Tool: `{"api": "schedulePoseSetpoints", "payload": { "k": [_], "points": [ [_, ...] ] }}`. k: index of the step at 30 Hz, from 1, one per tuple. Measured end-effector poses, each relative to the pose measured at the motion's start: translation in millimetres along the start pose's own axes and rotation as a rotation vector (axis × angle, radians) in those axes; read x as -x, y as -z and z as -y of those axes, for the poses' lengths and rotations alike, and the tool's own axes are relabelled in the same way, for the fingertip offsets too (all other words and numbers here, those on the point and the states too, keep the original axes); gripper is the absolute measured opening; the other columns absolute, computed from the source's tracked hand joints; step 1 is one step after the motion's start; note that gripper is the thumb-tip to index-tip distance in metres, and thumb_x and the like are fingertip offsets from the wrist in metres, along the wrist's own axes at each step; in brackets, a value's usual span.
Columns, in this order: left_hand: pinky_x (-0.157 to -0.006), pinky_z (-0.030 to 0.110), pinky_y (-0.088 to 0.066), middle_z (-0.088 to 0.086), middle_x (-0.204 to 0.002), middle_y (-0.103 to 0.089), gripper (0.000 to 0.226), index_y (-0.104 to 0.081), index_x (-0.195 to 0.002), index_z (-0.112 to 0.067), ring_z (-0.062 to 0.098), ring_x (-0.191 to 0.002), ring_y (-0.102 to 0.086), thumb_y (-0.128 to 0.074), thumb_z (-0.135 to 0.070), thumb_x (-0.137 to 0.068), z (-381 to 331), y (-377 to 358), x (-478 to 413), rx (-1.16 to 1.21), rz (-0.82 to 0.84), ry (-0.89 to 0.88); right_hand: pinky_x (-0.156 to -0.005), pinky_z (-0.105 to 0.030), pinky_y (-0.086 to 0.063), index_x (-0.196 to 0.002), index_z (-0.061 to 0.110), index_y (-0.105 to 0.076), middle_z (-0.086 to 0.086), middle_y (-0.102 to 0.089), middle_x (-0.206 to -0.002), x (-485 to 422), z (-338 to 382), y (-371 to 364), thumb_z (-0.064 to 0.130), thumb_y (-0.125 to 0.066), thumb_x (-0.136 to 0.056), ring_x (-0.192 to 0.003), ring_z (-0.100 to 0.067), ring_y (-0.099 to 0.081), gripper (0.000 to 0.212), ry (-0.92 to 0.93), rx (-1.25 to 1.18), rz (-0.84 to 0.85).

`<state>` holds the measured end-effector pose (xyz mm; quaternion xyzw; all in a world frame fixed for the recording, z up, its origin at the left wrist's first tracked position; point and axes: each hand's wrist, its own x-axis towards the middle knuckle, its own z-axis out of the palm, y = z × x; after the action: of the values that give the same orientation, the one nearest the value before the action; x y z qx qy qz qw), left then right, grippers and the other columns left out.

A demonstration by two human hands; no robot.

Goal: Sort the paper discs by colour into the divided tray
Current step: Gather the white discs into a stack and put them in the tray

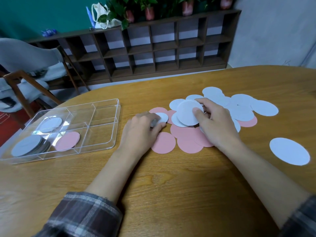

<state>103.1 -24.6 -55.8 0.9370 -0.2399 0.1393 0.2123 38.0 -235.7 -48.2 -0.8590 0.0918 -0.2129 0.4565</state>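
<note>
A heap of white and pink paper discs lies on the wooden table, right of centre. My right hand pinches a white disc between thumb and fingers, lifted a little over the heap. My left hand grips a smaller-looking white disc at the heap's left edge, beside pink discs. The clear divided tray stands to the left; it holds white discs in two left compartments and one pink disc in a middle one.
A lone white disc lies apart at the right, near the table edge. A chair stands beyond the table at the left. A dark cubby shelf with plants lines the back wall.
</note>
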Motion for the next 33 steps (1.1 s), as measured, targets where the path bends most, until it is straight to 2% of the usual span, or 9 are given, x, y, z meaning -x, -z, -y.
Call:
{"api": "schedulePoseSetpoints", "payload": {
  "k": [5,8,11,17,20,23,26,28,33],
  "points": [
    [-0.07,0.036,-0.048,0.001,-0.09,-0.07,0.025,-0.075,-0.1,-0.016,0.027,-0.082,-0.058,-0.053,-0.027,-0.105,1.4,0.0,0.5,0.033,-0.276,-0.196,-0.065,-0.021,-0.039,-0.13,0.031,-0.064,0.006,-0.064,-0.103,-1.3,-1.9,0.1,0.027,-0.053,-0.103,-0.079,-0.005,-0.054,0.029,0.007,0.002,0.015],
    [-0.074,0.017,-0.04,0.001,-0.089,-0.063,0.014,-0.075,-0.098,-0.008,0.014,-0.08,-0.052,-0.062,-0.013,-0.103,-4.5,1.9,1.3,0.179,-0.365,-0.222,-0.069,-0.026,-0.042,-0.128,0.033,-0.064,0.006,-0.066,-0.103,-1.3,-3.4,-0.1,0.027,-0.052,-0.103,-0.081,-0.009,-0.058,0.028,0.011,0.001,0.037],
    [-0.073,0.015,-0.046,-0.003,-0.087,-0.07,0.01,-0.077,-0.101,-0.01,0.009,-0.076,-0.059,-0.067,-0.012,-0.1,-12.0,2.7,4.3,0.307,-0.335,-0.176,-0.078,-0.033,-0.049,-0.126,0.039,-0.063,0.007,-0.068,-0.105,-1.3,-2.8,-0.6,0.027,-0.051,-0.103,-0.089,-0.018,-0.065,0.028,0.012,-0.027,0.094],
    [-0.074,0.021,-0.057,-0.01,-0.076,-0.077,0.027,-0.078,-0.119,-0.02,0.003,-0.072,-0.072,-0.077,-0.024,-0.092,-21.2,-0.8,8.7,0.465,-0.195,0.029,-0.087,-0.039,-0.053,-0.135,0.049,-0.062,0.011,-0.062,-0.084,2.5,1.2,-2.5,0.027,-0.043,-0.107,-0.079,-0.01,-0.064,0.04,0.038,-0.062,0.23],
    [-0.074,0.023,-0.057,-0.008,-0.079,-0.078,0.021,-0.082,-0.11,-0.018,0.002,-0.072,-0.072,-0.078,-0.025,-0.091,-22.2,-1.5,8.4,0.471,-0.211,0.037,-0.084,-0.028,-0.045,-0.145,0.041,-0.054,0.02,-0.06,-0.098,6.0,5.5,-0.6,0.036,-0.046,-0.106,-0.088,-0.008,-0.06,0.04,0.098,0.044,0.283],
    [-0.074,0.017,-0.052,-0.008,-0.087,-0.078,0.016,-0.083,-0.105,-0.018,0.004,-0.075,-0.07,-0.078,-0.025,-0.091,-25.5,-1.9,7.7,0.449,-0.228,0.001,-0.083,-0.025,-0.036,-0.149,0.034,-0.05,0.013,-0.056,-0.111,8.0,6.9,-0.9,0.026,-0.05,-0.106,-0.097,-0.007,-0.049,0.044,0.16,0.16,0.256],
    [-0.075,0.012,-0.047,-0.008,-0.091,-0.076,0.016,-0.083,-0.104,-0.018,0.004,-0.077,-0.065,-0.073,-0.028,-0.095,-30.6,-3.4,5.8,0.426,-0.209,-0.033,-0.076,-0.022,-0.041,-0.143,0.035,-0.057,0.007,-0.066,-0.11,1.4,0.4,7.2,0.022,-0.052,-0.104,-0.095,-0.012,-0.056,0.041,0.094,0.071,0.169],
    [-0.084,0.025,-0.052,-0.004,-0.098,-0.076,0.022,-0.08,-0.109,-0.015,0.007,-0.087,-0.066,-0.071,-0.03,-0.096,-31.7,-9.1,0.5,0.366,-0.15,-0.066,-0.083,-0.019,-0.045,-0.14,0.034,-0.059,0.005,-0.069,-0.116,-5.6,-4.2,21.3,0.021,-0.053,-0.103,-0.102,-0.015,-0.061,0.04,0.049,0.025,0.106],
    [-0.108,0.035,-0.045,0.0,-0.14,-0.065,0.056,-0.064,-0.139,-0.015,0.018,-0.132,-0.054,-0.073,-0.043,-0.092,-49.2,-20.0,-13.3,0.231,0.126,-0.097,-0.102,-0.048,-0.048,-0.145,0.042,-0.053,-0.008,-0.068,-0.124,-14.4,-29.0,63.8,0.025,-0.052,-0.104,-0.113,-0.029,-0.06,0.044,-0.025,0.013,0.072]
  ]
}}
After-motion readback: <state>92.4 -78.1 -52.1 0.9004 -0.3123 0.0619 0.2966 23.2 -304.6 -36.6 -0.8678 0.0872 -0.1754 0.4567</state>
